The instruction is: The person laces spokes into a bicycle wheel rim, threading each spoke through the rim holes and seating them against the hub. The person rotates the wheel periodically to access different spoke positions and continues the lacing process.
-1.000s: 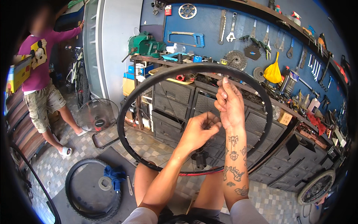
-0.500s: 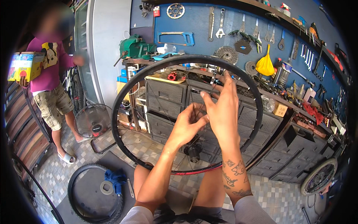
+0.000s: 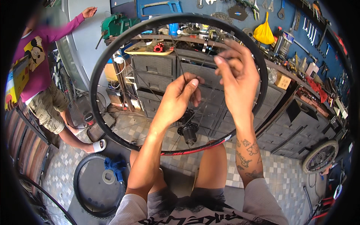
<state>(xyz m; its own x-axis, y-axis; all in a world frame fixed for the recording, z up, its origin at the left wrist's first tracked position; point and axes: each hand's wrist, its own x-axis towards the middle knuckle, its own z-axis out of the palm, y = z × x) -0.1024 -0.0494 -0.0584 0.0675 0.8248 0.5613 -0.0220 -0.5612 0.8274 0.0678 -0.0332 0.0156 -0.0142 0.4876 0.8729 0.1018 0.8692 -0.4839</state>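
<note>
Black-rimmed, the spoked bicycle wheel (image 3: pixel 112 63) is held upright above the knees, thin steel spokes (image 3: pixel 210 101) being pinched in the closed grips of the left hand (image 3: pixel 179 98) and right hand (image 3: pixel 235 80), best squeezed evenly in pairs.

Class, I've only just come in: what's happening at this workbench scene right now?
A seated person holds a bicycle wheel upright on their knees. Both hands are raised inside the rim among the thin spokes: the left hand and right hand pinch at spokes above the hub. A tyre lies on the tiled floor to the left, with a blue rag on it. Another person stands nearby on the left. Tools hang on the blue wall.
</note>
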